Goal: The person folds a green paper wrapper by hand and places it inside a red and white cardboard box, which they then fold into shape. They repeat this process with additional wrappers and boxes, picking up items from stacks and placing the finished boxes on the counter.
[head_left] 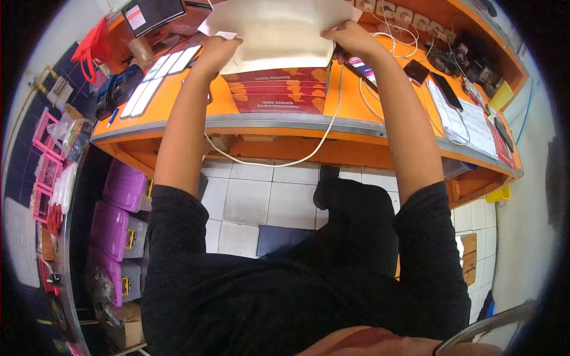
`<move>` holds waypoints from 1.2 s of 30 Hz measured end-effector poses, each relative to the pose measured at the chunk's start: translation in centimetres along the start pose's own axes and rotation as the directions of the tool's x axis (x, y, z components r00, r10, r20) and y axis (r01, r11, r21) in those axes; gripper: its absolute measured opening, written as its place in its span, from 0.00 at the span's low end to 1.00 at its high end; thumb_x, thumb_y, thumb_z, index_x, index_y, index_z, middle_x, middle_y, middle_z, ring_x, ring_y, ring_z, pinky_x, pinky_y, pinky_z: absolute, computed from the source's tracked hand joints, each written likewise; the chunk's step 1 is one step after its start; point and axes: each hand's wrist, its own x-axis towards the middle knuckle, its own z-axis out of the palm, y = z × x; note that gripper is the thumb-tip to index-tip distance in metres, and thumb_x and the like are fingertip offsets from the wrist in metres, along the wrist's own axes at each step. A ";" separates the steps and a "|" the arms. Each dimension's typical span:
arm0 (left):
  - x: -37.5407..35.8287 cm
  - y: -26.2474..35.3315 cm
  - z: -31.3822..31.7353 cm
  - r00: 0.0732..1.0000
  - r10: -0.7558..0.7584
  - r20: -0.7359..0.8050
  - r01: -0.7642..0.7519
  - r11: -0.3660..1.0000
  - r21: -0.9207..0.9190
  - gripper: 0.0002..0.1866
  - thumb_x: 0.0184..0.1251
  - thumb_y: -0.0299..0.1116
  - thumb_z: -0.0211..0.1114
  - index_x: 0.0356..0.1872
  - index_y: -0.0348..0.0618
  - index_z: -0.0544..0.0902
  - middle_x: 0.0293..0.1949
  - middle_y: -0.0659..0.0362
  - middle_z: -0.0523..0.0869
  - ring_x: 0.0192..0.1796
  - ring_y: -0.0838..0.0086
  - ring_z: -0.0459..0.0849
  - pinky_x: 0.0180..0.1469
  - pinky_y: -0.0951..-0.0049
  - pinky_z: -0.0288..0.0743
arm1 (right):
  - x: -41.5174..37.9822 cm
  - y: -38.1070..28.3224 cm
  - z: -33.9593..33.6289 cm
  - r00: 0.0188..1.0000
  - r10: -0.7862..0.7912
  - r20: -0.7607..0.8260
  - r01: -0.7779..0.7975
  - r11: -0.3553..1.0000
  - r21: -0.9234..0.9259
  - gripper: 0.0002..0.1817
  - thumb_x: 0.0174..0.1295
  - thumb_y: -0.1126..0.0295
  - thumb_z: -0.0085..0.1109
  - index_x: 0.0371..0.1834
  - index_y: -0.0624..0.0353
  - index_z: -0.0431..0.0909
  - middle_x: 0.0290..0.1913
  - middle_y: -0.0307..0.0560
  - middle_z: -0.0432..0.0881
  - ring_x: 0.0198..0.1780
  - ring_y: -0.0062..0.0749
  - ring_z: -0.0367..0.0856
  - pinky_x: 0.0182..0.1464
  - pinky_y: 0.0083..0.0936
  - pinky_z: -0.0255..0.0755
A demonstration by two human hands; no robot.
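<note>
A red printed cardboard box (279, 76) with a white inside and its lid raised tops a stack of several folded-looking red boxes (279, 104) at the counter's front edge. My left hand (218, 54) is closed on the box's left side, thumb over the white edge. On the opposite side, my right hand (351, 40) pinches the right edge, its thumb on the inside and its fingers partly hidden behind the card. The raised lid (279, 24) leans away from me and runs out of the top of the view.
A white cable (285, 164) loops down in front of the orange counter (160, 113). Phones (446, 92) and papers (460, 118) lie right; white cards (142, 95) and a blue pen (113, 116) lie left. Purple-lidded bins (110, 228) stand at lower left.
</note>
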 end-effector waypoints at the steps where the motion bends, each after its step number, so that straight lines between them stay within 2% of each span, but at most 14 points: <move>1: 0.4 -0.1 0.1 0.999 -0.048 -0.001 0.048 0.995 0.089 0.29 0.57 0.45 0.59 0.42 0.19 0.79 0.42 0.37 0.83 0.45 0.54 0.82 0.48 0.63 0.72 | 0.0 0.1 0.2 1.000 0.003 0.001 -0.003 1.000 0.001 0.18 0.60 0.60 0.56 0.38 0.68 0.77 0.23 0.51 0.80 0.16 0.31 0.78 0.19 0.22 0.74; 4: 1.2 0.1 0.4 0.996 0.092 -0.002 -0.084 0.913 0.399 0.29 0.56 0.45 0.58 0.40 0.20 0.80 0.40 0.32 0.81 0.45 0.49 0.82 0.49 0.61 0.73 | -0.2 0.0 1.3 0.998 0.057 -0.038 -0.054 0.996 0.064 0.18 0.60 0.58 0.54 0.33 0.66 0.77 0.18 0.49 0.78 0.14 0.29 0.75 0.17 0.22 0.70; 8: 0.4 1.6 0.7 0.994 0.108 0.021 -0.106 0.884 0.455 0.26 0.54 0.43 0.55 0.38 0.21 0.80 0.40 0.32 0.81 0.46 0.44 0.82 0.51 0.60 0.74 | -0.4 0.5 2.3 0.998 -0.058 -0.017 0.060 0.991 0.117 0.19 0.61 0.55 0.51 0.30 0.63 0.78 0.19 0.46 0.78 0.17 0.28 0.76 0.19 0.22 0.69; 10: 0.9 1.8 0.8 0.978 0.177 0.113 -0.202 0.644 0.738 0.22 0.53 0.38 0.55 0.39 0.27 0.82 0.42 0.37 0.82 0.47 0.44 0.82 0.51 0.59 0.75 | -0.3 0.9 2.5 0.993 -0.096 -0.062 0.106 0.976 0.188 0.19 0.61 0.55 0.50 0.29 0.62 0.78 0.19 0.45 0.78 0.18 0.27 0.76 0.20 0.22 0.68; 16: 0.6 2.1 1.3 0.978 0.209 0.006 -0.094 0.417 0.904 0.24 0.52 0.50 0.61 0.37 0.37 0.84 0.37 0.46 0.86 0.40 0.52 0.85 0.44 0.57 0.78 | -0.7 0.8 2.0 0.999 -0.033 -0.031 0.037 0.991 0.130 0.19 0.60 0.53 0.51 0.30 0.60 0.78 0.20 0.43 0.79 0.19 0.24 0.75 0.21 0.20 0.62; 19: -1.2 3.9 1.1 0.924 0.381 -0.019 -0.095 0.278 0.956 0.25 0.52 0.53 0.60 0.36 0.38 0.85 0.34 0.47 0.86 0.36 0.55 0.86 0.39 0.58 0.79 | -3.0 0.2 2.0 0.999 0.032 -0.011 -0.031 0.996 0.083 0.23 0.57 0.53 0.55 0.35 0.68 0.79 0.28 0.50 0.82 0.28 0.31 0.82 0.29 0.28 0.74; 22: -4.6 9.2 2.0 0.868 0.488 -0.090 -0.135 0.407 0.904 0.16 0.53 0.43 0.62 0.35 0.41 0.85 0.35 0.50 0.86 0.37 0.58 0.86 0.40 0.58 0.79 | -4.4 2.8 4.2 0.864 -0.160 -0.478 0.249 0.960 0.130 0.17 0.60 0.57 0.56 0.34 0.64 0.77 0.27 0.43 0.80 0.25 0.23 0.74 0.27 0.22 0.67; 24: -4.6 12.2 4.0 0.929 0.370 -0.016 -0.187 0.507 0.841 0.13 0.53 0.41 0.63 0.33 0.42 0.86 0.34 0.49 0.87 0.39 0.58 0.86 0.41 0.58 0.79 | -6.5 3.1 6.1 0.815 -0.260 -0.517 0.354 0.931 0.091 0.15 0.59 0.60 0.56 0.35 0.64 0.77 0.28 0.46 0.80 0.27 0.28 0.77 0.30 0.26 0.69; 26: -4.3 13.2 6.3 0.921 0.358 0.154 -0.384 0.760 0.524 0.38 0.57 0.67 0.53 0.12 0.36 0.82 0.13 0.50 0.80 0.26 0.57 0.84 0.38 0.60 0.78 | -8.0 3.4 7.2 0.749 -0.422 -0.512 0.485 0.874 -0.011 0.08 0.57 0.70 0.55 0.35 0.64 0.76 0.31 0.51 0.78 0.33 0.40 0.78 0.38 0.33 0.70; 29: -1.1 13.5 11.2 0.896 0.165 0.413 -0.344 0.846 0.408 0.41 0.57 0.70 0.50 0.10 0.36 0.79 0.11 0.51 0.78 0.18 0.63 0.80 0.29 0.67 0.76 | -8.0 3.5 7.6 0.588 -0.649 -0.483 0.615 0.746 -0.254 0.07 0.55 0.71 0.55 0.32 0.64 0.75 0.33 0.53 0.76 0.36 0.48 0.75 0.41 0.37 0.68; 30: -0.2 13.3 12.3 0.889 0.211 0.405 -0.427 0.700 0.572 0.21 0.50 0.50 0.57 0.25 0.38 0.81 0.25 0.49 0.81 0.30 0.60 0.82 0.37 0.64 0.77 | -7.8 3.6 7.4 0.586 -0.660 -0.469 0.623 0.738 -0.259 0.08 0.56 0.72 0.56 0.36 0.64 0.76 0.35 0.51 0.76 0.36 0.44 0.75 0.40 0.30 0.70; 31: 0.5 13.3 13.2 0.876 0.261 0.405 -0.481 0.517 0.708 0.18 0.43 0.29 0.65 0.41 0.40 0.84 0.39 0.46 0.85 0.43 0.57 0.84 0.46 0.62 0.77 | -7.5 3.8 7.1 0.586 -0.661 -0.469 0.619 0.738 -0.267 0.08 0.56 0.72 0.56 0.36 0.64 0.76 0.35 0.51 0.76 0.36 0.44 0.75 0.40 0.30 0.70; 34: 2.7 13.2 14.1 0.782 0.255 0.569 -0.621 0.237 0.747 0.18 0.37 0.34 0.68 0.35 0.42 0.85 0.36 0.45 0.85 0.40 0.56 0.84 0.45 0.63 0.77 | -7.3 4.1 6.4 0.616 -0.732 -0.290 0.599 0.675 -0.431 0.12 0.57 0.66 0.55 0.36 0.66 0.76 0.41 0.55 0.76 0.47 0.51 0.73 0.49 0.39 0.67; 36: 2.8 12.5 14.6 0.813 0.344 0.470 -0.573 0.331 0.749 0.14 0.44 0.36 0.66 0.33 0.41 0.86 0.34 0.47 0.86 0.39 0.56 0.85 0.43 0.61 0.78 | -6.9 4.3 6.4 0.609 -0.729 -0.311 0.604 0.681 -0.414 0.12 0.55 0.66 0.56 0.33 0.66 0.77 0.39 0.55 0.76 0.45 0.51 0.73 0.48 0.40 0.68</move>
